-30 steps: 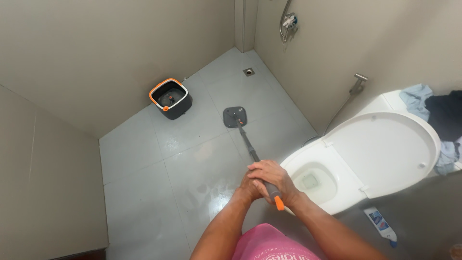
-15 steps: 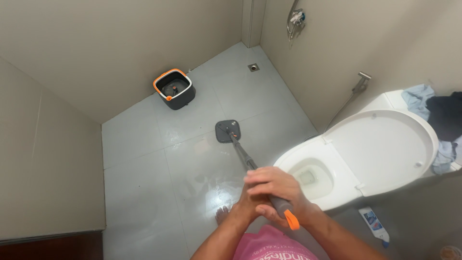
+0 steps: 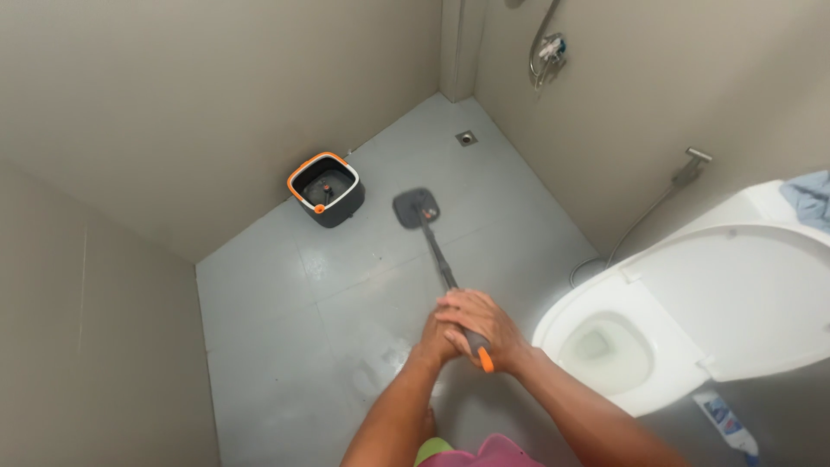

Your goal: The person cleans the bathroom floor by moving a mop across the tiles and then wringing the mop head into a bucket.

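Both hands, left hand [image 3: 435,339] and right hand [image 3: 481,323], clamp together on a mop handle [image 3: 441,264], its grey mop head [image 3: 416,208] on the floor [image 3: 259,346] near the bucket [image 3: 327,188]; wet sheen shows mid-floor only.

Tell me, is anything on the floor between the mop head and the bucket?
No, nothing visible. The square grey mop head lies on bare grey floor tiles, just right of the orange-rimmed bucket. Both hands grip the handle's near end, left under right.
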